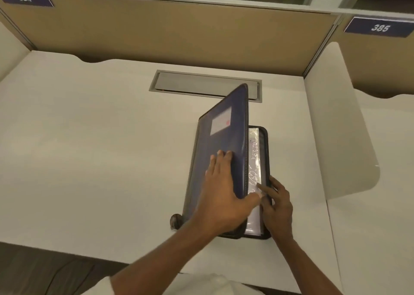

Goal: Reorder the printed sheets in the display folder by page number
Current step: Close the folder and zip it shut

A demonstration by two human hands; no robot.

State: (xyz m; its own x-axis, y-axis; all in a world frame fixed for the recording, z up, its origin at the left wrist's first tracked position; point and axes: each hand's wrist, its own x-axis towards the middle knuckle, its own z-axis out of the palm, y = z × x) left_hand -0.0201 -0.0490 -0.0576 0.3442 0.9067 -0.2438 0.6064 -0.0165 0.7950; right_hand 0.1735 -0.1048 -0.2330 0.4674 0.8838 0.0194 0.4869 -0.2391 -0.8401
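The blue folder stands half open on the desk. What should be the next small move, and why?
Probably the left hand should swing the cover further left until it lies flat on the desk. It holds the cover by its edge; the cover stands tilted, half open, hiding most of the plastic sleeves. The right hand rests on them, and no page number shows yet.

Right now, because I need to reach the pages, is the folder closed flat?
No: the left hand holds the folder cover raised, and clear sleeves show beneath it by the right hand.
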